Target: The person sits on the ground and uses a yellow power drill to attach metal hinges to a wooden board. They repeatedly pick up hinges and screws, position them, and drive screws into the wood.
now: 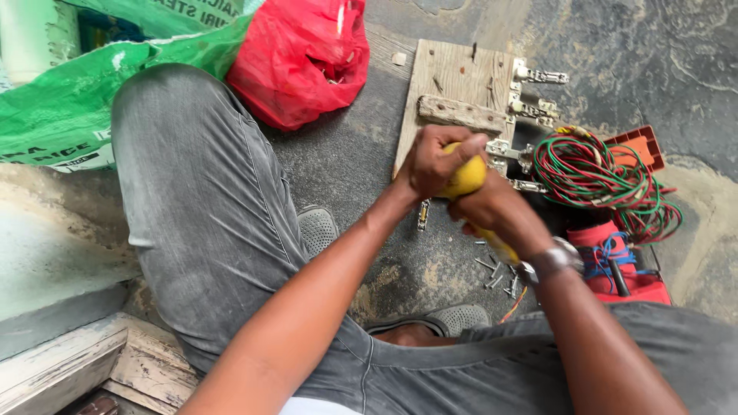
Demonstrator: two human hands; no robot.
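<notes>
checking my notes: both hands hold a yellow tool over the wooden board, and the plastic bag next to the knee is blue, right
Not quite: the bag beside the knee is red, not blue, as the head view shows. The rest holds: the left hand and right hand hold a yellow tool over the wooden board.

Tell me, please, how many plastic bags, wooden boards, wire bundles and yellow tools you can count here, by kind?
Plastic bags: 2, the red bag and the green bag.
Wooden boards: 1, the wooden board with metal fittings along its edge.
Wire bundles: 1, the red and green wire coil.
Yellow tools: 1, the yellow tool, gripped by left hand and right hand.
Total: 5.
</notes>
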